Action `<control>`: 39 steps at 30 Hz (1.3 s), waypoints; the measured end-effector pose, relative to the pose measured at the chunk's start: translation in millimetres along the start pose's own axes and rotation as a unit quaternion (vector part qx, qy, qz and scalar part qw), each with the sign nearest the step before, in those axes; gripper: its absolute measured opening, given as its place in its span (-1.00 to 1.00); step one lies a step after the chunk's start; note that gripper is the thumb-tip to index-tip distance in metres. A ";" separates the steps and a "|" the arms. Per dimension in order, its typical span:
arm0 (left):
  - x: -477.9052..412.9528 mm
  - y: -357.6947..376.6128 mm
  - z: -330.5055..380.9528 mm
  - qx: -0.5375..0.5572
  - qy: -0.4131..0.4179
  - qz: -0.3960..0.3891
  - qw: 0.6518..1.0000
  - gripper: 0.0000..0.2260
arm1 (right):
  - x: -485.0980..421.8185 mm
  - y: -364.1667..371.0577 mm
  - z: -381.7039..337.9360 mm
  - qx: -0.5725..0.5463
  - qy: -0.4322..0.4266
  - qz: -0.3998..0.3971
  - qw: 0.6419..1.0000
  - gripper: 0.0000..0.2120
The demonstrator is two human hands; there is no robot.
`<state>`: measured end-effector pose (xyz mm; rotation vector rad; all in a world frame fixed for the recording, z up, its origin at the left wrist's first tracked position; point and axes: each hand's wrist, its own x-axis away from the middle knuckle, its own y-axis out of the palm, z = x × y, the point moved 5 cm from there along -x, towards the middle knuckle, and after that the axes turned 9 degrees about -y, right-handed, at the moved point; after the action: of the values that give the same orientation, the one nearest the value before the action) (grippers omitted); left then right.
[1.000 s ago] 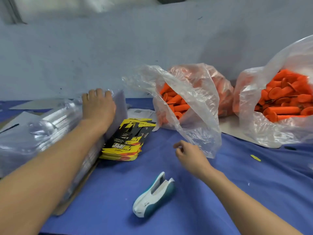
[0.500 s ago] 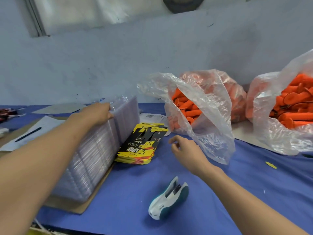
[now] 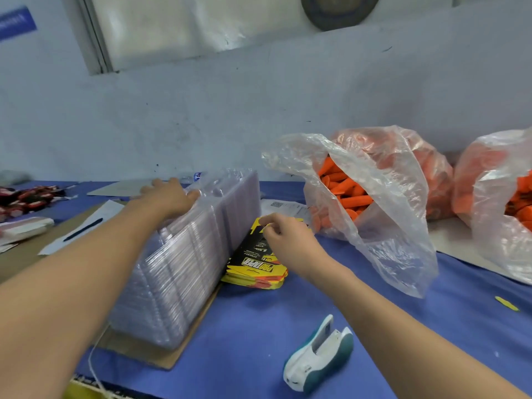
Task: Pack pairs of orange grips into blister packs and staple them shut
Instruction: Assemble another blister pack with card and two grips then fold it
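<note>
Blister packs [image 3: 187, 269] of clear plastic are stacked in a long leaning row on a brown cardboard sheet [image 3: 144, 352] at the left of the blue-covered table [image 3: 259, 326]. The far upper end of the row is held by the left hand [image 3: 169, 197], with the thumb laid on the near face and the fingers curled over the back. Just beside the row, touching its right side, a pile of yellow-and-black printed cards [image 3: 256, 269] is seen; its top card is pinched at the far edge by the curled fingers of the right hand [image 3: 288, 240]. Orange grips [image 3: 342, 194] are heaped inside an open clear plastic bag [image 3: 388, 226] behind the cards, and more are held in a second bag [image 3: 495, 211] at the right edge. A white-and-teal stapler [image 3: 319, 355] is laid on the table near the front, apart from both hands.
</note>
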<state>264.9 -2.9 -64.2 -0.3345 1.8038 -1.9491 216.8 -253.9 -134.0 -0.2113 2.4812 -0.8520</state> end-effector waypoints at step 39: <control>206.4 -101.8 78.6 -0.021 0.456 0.483 0.747 -0.36 | -0.1 -93.3 -12.8 -0.645 0.130 0.168 0.734 -0.47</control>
<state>106.9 -168.3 17.9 1.5112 1.8568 -1.2749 208.8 -320.9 -68.2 -0.0762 2.7622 1.1785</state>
